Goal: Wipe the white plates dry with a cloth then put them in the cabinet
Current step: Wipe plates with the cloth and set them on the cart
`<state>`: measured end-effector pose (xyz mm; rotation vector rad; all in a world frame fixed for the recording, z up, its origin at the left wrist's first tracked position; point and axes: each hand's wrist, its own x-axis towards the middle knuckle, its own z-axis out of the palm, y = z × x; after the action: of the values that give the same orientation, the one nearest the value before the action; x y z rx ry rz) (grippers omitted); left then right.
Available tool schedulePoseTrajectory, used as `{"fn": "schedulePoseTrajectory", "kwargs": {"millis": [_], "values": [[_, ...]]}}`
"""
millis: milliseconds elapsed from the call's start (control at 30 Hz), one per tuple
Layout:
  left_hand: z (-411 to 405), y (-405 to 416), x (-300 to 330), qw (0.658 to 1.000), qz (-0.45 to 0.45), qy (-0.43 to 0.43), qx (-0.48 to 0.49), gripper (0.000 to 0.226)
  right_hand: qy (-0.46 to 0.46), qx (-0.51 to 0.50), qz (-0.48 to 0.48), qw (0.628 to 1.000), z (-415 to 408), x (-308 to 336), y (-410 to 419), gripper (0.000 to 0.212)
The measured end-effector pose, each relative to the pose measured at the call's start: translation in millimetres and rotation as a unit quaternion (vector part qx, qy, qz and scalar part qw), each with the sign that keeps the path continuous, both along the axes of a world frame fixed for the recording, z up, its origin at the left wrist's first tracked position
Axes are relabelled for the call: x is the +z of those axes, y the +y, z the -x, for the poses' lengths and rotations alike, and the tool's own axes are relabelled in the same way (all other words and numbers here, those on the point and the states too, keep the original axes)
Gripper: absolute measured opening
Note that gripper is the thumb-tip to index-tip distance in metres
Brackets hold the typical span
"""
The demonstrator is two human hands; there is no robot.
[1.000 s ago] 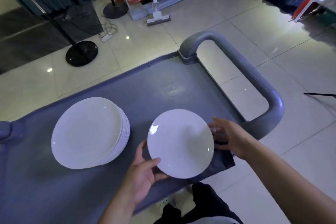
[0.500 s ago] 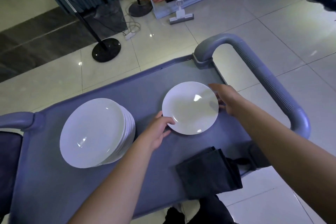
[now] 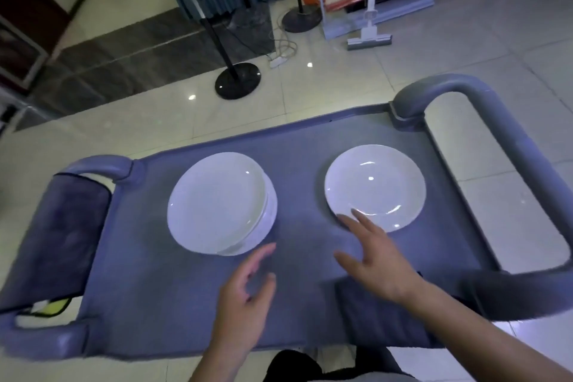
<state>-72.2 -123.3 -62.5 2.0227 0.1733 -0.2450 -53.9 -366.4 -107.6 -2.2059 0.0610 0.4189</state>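
Grey cart top (image 3: 192, 304) carried a stack of white plates (image 3: 220, 202) left of centre and a single white plate (image 3: 375, 187) lying flat to the right, well apart from the stack. Left hand (image 3: 245, 301) hovered over bare cart surface just near the stack's front edge, fingers loosely spread, holding nothing. Right hand (image 3: 376, 260) was spread flat, fingertips at the single plate's near rim; contact unclear. Dark cloth (image 3: 369, 316) lay under the right wrist, blurred.
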Motion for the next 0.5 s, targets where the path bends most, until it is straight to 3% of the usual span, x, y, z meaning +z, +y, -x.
{"fn": "schedulePoseTrajectory", "kwargs": {"millis": [100,233,367,500], "values": [[-2.0,54.3,9.8,0.991,-0.049,-0.073,0.105,0.037,-0.015,0.023,-0.023,0.999,-18.1,14.5,29.0,0.067],[-48.3,117.0,14.9,0.974,-0.137,-0.069,0.168,0.05,-0.022,0.004,-0.039,0.999,-65.0,43.8,79.8,0.061],[-91.3,138.6,14.3,0.984,-0.02,0.045,0.169,0.072,0.034,-0.121,-0.134,0.983,-108.7,58.2,121.9,0.028],[-104.7,144.1,-0.2,0.989,0.077,0.058,0.109,0.055,0.078,-0.241,-0.169,0.953,-127.1,58.7,142.5,0.03]]}}
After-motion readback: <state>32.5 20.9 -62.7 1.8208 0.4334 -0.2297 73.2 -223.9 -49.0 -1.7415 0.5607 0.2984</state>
